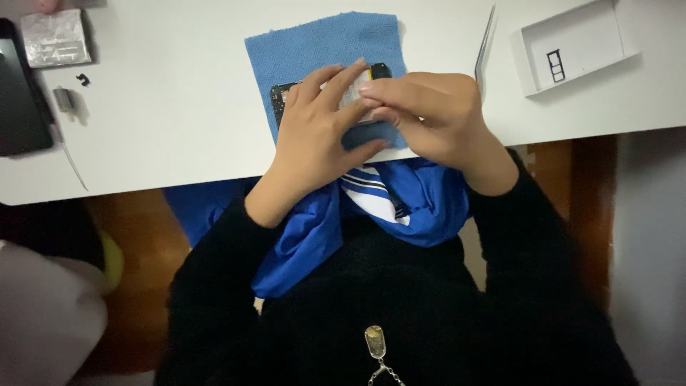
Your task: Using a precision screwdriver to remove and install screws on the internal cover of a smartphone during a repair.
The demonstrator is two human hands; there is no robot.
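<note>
Head-camera view, looking down: a person in black sleeves works at a white table [179,143], both hands over a blue cloth [314,50] at its near edge. On the cloth lies an opened phone [280,94], dark and flat, mostly hidden. The left hand [314,136] presses fingers across it; the right hand [429,114] pinches narrowly at a small pale part on its top, what exactly cannot be told. Such a device looks light, stiff and fragile, best held by its edges. Right of the cloth lie metal tweezers [486,43], beyond them a shallow white box [607,57]. Far left of the cloth sit a foil-wrapped square [55,37] and a dark tablet [18,93].
</note>
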